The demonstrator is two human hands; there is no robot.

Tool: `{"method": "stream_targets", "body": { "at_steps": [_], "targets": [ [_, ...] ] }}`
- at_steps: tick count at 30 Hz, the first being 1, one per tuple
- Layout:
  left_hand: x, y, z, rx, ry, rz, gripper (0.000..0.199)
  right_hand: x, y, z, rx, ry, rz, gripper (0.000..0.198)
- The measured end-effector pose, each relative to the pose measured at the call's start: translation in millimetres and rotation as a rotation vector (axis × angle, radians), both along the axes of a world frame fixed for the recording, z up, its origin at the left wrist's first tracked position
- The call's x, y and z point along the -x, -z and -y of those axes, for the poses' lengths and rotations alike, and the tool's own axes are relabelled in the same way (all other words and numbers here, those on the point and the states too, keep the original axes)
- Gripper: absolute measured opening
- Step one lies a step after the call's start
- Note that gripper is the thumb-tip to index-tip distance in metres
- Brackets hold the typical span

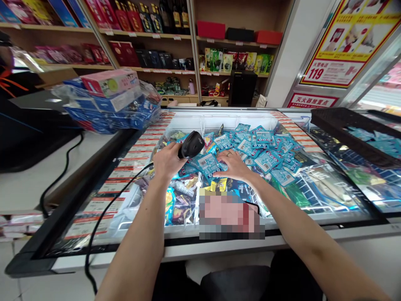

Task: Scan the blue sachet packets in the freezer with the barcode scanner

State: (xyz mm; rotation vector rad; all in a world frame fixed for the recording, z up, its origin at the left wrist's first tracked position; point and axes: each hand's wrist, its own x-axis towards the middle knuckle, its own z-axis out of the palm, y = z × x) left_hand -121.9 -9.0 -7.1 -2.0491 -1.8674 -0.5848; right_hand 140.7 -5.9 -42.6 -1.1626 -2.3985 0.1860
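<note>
Bright light, glare on the freezer glass (341,186), stretched edges, 1 patch (232,217) pixelated

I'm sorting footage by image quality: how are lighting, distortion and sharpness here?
Head view: the glass at right looks washed out, while the scanner in the left hand reads dark; head view: wide-angle stretch seems to slant the poster; head view: the pink packs at upper left are blurred, the blue packets by the right hand look sharper, and a pixelated patch hides detail.

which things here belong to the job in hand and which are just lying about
Seemingly in use:
black corded scanner, in left hand
flat blue packets, at right hand

Probably lying about:
pink cardboard box
blue plastic-wrapped boxes beneath it
</note>
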Motion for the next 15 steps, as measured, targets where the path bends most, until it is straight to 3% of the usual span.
{"method": "stream_targets", "body": {
  "at_steps": [7, 10, 15],
  "targets": [
    [-0.4, -0.4, 0.7, -0.020, 0.013, 0.010, 0.030, -10.6, 2.4, -10.7, 0.114, 0.125, -0.372, 0.042],
    [-1.3, -1.0, 1.5, -0.023, 0.052, 0.002, 0.030, -18.2, 4.2, -18.0, 0.054, 0.242, -0.506, 0.035],
    [-4.2, -0.1, 1.4, -0.017, 0.139, -0.036, 0.030, -30.9, 10.0, -30.1, -0.066, 0.406, -0.596, 0.039]
  ]
}}
